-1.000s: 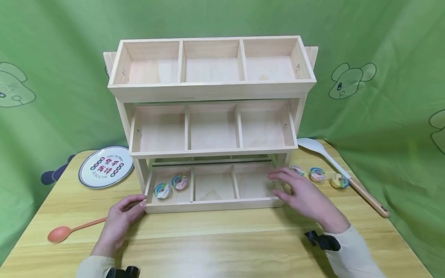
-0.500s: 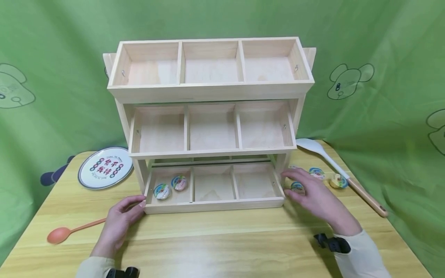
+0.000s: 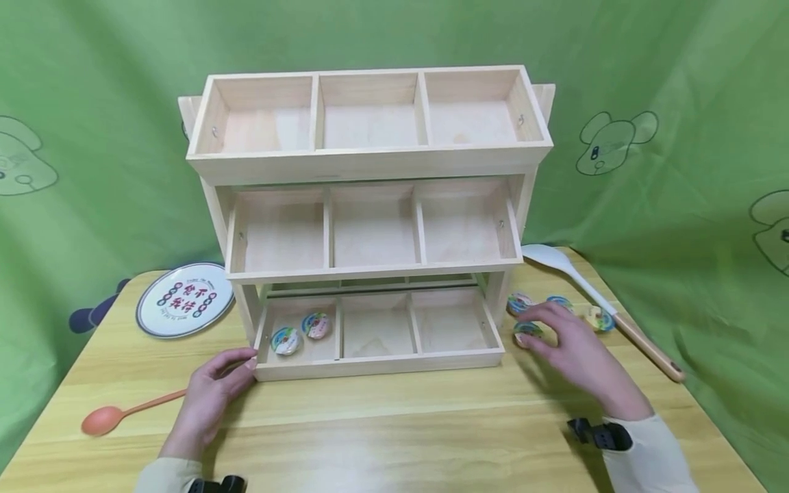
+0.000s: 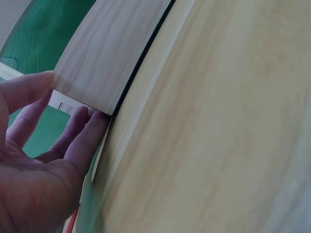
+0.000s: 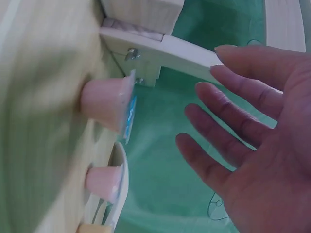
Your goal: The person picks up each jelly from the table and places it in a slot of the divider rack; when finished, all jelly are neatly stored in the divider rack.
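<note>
A three-tier wooden rack [image 3: 370, 163] stands in the middle of the table. Two jelly cups [image 3: 316, 326] lie in the left compartment of its bottom drawer [image 3: 376, 365]. My left hand [image 3: 212, 390] touches the left end of that drawer; in the left wrist view its thumb and fingers spread along the end of the wooden panel [image 4: 112, 53]. Over the table to the right, my right hand [image 3: 570, 349] hovers with fingers spread beside a jelly cup [image 3: 529, 331]. In the right wrist view this hand [image 5: 257, 131] holds nothing, apart from the pink cups [image 5: 104, 102].
More jelly cups [image 3: 520, 302] stand right of the drawer. A white spatula with a wooden handle [image 3: 650, 349] lies behind them. On the left are a round plate with red lettering [image 3: 185, 301] and an orange spoon [image 3: 103, 420]. A green curtain [image 3: 672, 61] hangs behind.
My right hand has moved right, from the drawer's right end to the jelly cups, uncovering the drawer's corner and a nearby cup. The left hand has stayed at the drawer.
</note>
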### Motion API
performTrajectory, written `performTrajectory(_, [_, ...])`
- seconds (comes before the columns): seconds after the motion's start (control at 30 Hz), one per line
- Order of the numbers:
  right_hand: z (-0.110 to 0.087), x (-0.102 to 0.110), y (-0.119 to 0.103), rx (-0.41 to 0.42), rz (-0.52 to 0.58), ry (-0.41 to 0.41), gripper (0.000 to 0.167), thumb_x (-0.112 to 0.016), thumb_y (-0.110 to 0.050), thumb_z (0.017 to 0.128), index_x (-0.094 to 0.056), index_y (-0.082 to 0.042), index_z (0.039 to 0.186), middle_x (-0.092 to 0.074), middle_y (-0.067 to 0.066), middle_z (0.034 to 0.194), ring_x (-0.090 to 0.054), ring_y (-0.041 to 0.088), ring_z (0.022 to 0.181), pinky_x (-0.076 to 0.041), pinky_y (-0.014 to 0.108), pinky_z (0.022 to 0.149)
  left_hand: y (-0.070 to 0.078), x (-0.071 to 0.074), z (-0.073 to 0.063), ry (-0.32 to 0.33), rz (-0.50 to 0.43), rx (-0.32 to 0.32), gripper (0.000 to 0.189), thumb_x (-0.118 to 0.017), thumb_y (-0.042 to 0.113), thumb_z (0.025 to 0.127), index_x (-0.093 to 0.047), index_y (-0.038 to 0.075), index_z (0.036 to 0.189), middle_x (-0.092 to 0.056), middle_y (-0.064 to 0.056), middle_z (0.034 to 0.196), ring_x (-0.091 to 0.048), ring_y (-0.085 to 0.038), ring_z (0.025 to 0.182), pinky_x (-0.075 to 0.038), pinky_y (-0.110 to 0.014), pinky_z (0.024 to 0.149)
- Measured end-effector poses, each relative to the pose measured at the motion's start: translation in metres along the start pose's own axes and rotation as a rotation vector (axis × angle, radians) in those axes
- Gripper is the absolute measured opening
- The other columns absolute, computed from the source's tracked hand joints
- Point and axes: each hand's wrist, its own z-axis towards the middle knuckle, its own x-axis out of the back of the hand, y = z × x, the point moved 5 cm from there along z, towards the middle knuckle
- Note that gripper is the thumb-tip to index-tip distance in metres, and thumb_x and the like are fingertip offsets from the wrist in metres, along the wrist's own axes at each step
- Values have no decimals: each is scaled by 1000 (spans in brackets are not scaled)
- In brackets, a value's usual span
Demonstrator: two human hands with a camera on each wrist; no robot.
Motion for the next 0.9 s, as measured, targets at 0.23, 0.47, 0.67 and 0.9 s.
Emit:
performTrajectory(0.23, [-3, -5, 12, -37, 0, -35, 31, -74, -9, 87, -64, -5, 116, -59, 14, 118, -53, 41, 111, -40, 70, 94, 1, -1, -1, -6, 12, 2, 39, -66, 6, 93, -54, -12, 125, -45, -22, 134, -64, -14, 103, -52, -29, 96])
performTrajectory(0.47, [-4, -11, 20, -68, -4, -81, 35, -71, -10, 90, -62, -1, 121, -56, 19, 126, -51, 45, 115, -40, 70, 97, 1, -1, -1, -5, 13, 0, 39, -66, 5, 92, -53, -13, 125, -46, -21, 133, -63, -17, 105, -52, -30, 96])
performTrajectory(0.67, [-5, -16, 27, -83, -12, -113, 41, -72, -7, 88, -60, 1, 126, -53, 23, 132, -47, 50, 119, -36, 71, 100, 1, 0, 0, -5, 12, 4, 39, -65, 5, 93, -53, -12, 126, -46, -21, 133, -63, -16, 105, -52, -30, 96])
performTrajectory(0.9, [-4, -22, 31, -79, -36, -130, 43, -73, -6, 85, -60, 2, 125, -51, 26, 133, -44, 52, 121, -33, 72, 101, 2, 0, 0, 0, -6, 0, 33, -66, 5, 93, -58, -9, 122, -46, -22, 133, -63, -16, 105, -52, -29, 96])
